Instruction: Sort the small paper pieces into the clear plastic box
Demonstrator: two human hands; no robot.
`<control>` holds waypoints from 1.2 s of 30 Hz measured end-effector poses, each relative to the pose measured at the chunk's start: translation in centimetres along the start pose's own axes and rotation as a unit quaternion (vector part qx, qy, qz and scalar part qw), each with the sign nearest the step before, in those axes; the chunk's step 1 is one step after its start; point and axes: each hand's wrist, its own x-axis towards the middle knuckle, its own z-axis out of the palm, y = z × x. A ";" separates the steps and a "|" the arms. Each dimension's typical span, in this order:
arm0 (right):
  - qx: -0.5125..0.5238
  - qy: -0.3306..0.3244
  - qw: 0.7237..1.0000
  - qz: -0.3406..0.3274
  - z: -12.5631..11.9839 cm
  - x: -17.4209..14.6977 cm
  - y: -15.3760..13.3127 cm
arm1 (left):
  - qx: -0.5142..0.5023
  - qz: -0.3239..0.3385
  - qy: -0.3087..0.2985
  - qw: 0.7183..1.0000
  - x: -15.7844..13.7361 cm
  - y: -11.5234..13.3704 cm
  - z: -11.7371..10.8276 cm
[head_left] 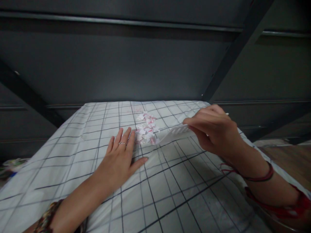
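Near the middle of the frame, a small heap of white and pink paper scraps (146, 127) lies on a white bed sheet with a dark grid pattern (170, 187). The left hand (120, 158) rests flat on the sheet just left of and below the heap, fingers spread, gripping nothing. The right hand (211, 129) pinches a white ridged plastic scraper (173, 133), whose lower edge meets the sheet beside the heap. This looks like the gathering step: the scraps are being swept together. The next move likely calls for a low, steady push toward the left hand. The scraper's far end is hidden behind the fingers, and the single scraps are too small to make out.
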 end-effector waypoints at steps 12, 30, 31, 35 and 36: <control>-0.080 0.011 0.997 -0.012 0.5 0.3 0.0 | 0.036 -0.002 -0.015 0.999 0.1 0.4 -0.1; -0.135 0.004 0.991 -0.009 0.4 0.1 0.4 | 0.033 0.003 -0.017 0.999 0.1 0.3 -0.2; -0.141 0.010 0.990 -0.008 0.5 0.1 0.4 | 0.033 0.004 -0.013 0.999 0.1 0.2 -0.1; -0.150 0.025 0.988 0.003 0.5 0.1 0.3 | 0.036 0.001 -0.002 0.999 0.1 0.4 0.0; -0.148 0.023 0.989 0.001 0.5 0.1 0.3 | 0.038 0.001 -0.004 0.999 0.1 0.4 0.0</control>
